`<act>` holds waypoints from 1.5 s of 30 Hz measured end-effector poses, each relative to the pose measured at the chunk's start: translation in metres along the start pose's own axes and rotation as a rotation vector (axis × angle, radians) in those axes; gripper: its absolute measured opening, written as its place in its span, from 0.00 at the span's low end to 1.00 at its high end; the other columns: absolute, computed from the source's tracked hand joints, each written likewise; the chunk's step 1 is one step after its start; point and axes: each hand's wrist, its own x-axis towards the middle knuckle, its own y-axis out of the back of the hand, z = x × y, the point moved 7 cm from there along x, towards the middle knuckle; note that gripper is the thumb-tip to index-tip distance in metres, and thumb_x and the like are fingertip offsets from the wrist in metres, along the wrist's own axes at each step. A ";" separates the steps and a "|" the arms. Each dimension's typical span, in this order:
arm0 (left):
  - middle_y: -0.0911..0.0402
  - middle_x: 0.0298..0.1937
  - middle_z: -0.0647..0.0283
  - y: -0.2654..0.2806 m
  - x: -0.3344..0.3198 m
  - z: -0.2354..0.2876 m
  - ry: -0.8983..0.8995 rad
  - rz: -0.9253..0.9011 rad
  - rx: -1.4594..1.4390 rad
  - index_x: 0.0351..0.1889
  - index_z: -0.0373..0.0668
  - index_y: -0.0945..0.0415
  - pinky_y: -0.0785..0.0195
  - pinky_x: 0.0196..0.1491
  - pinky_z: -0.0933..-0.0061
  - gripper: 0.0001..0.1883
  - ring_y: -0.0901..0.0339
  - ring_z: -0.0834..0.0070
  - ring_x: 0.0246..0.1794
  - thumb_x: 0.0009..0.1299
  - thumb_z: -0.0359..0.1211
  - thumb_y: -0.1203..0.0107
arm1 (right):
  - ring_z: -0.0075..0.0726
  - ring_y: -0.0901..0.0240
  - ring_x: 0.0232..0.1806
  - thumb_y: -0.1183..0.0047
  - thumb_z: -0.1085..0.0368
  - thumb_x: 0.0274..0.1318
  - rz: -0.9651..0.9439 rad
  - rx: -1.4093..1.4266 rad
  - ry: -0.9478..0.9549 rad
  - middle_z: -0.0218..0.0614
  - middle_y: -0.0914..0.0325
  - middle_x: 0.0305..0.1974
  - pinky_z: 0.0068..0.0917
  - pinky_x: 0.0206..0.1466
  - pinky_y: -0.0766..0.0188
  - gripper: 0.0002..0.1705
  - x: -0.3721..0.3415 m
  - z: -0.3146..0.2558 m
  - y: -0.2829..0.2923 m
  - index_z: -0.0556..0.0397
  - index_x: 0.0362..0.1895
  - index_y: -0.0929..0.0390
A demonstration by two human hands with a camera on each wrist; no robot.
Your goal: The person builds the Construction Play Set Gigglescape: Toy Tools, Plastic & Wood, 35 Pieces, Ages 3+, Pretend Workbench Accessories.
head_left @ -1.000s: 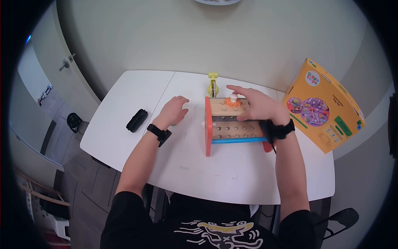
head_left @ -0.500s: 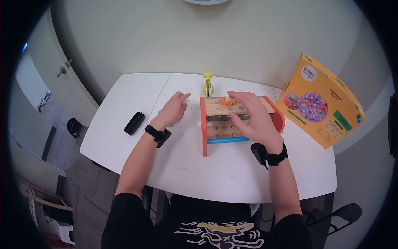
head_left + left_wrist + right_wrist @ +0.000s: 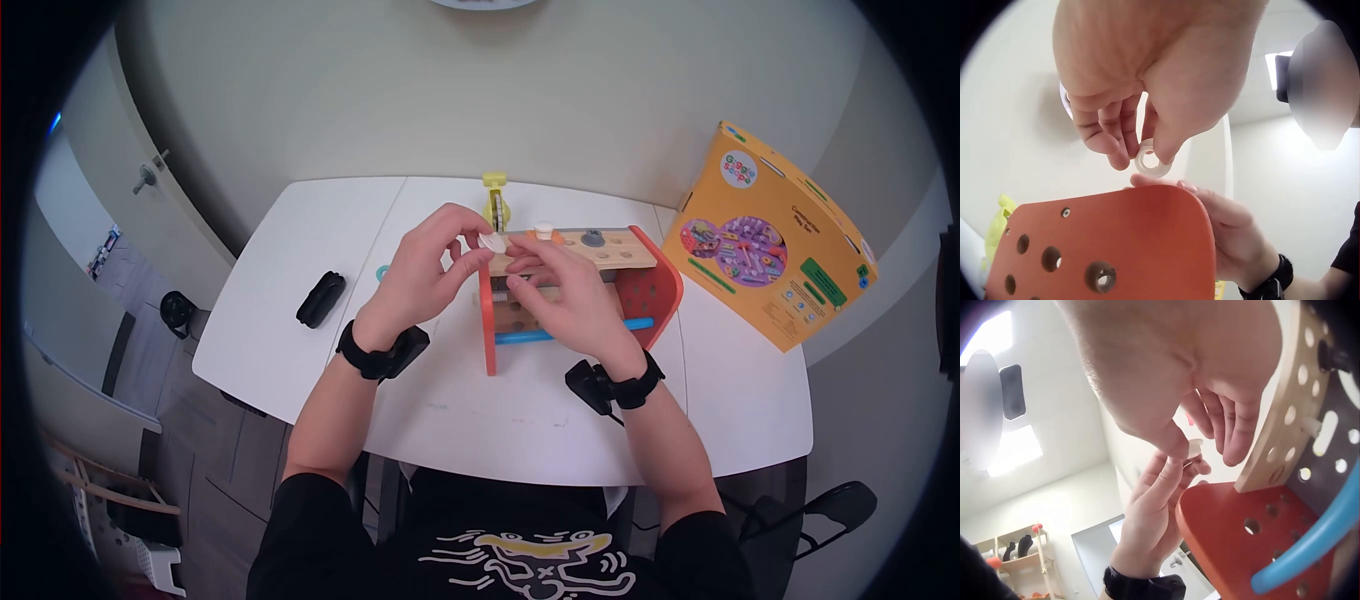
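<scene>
My left hand (image 3: pixel 415 275) pinches a small white ring (image 3: pixel 1152 160) between thumb and fingertips, above the red end panel (image 3: pixel 1122 234) of a toy workbench. My right hand (image 3: pixel 570 295) is just to the right, its fingers loosely bent and its fingertips right by the ring. The workbench's wooden top (image 3: pixel 620 257) has rows of holes. On it stand an orange gear (image 3: pixel 558 238), a white bolt head (image 3: pixel 544 230) and a grey knob-like piece (image 3: pixel 592 238). A blue bar (image 3: pixel 525 337) runs along its lower front, partly hidden by my right hand.
A yellow-green toy (image 3: pixel 496 195) stands behind the workbench. The yellow toy box (image 3: pixel 775 240) leans at the right. A black case (image 3: pixel 321 299) lies on the white table (image 3: pixel 255 300) at the left, with a teal ring (image 3: pixel 382 271) near my left hand.
My left hand has risen from the table and moved right, to the workbench's left end. The right hand has moved left from the top board to meet it, uncovering the grey piece.
</scene>
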 end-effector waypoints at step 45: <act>0.12 0.45 0.52 -0.062 -0.067 -0.117 0.450 -0.292 0.124 0.55 0.34 0.21 0.22 0.50 0.64 0.16 0.14 0.61 0.45 0.73 0.33 0.40 | 0.44 0.15 0.42 0.38 0.72 0.56 -0.382 -0.339 -0.333 0.46 0.15 0.37 0.36 0.47 0.21 0.10 -0.004 0.101 -0.032 0.61 0.40 0.24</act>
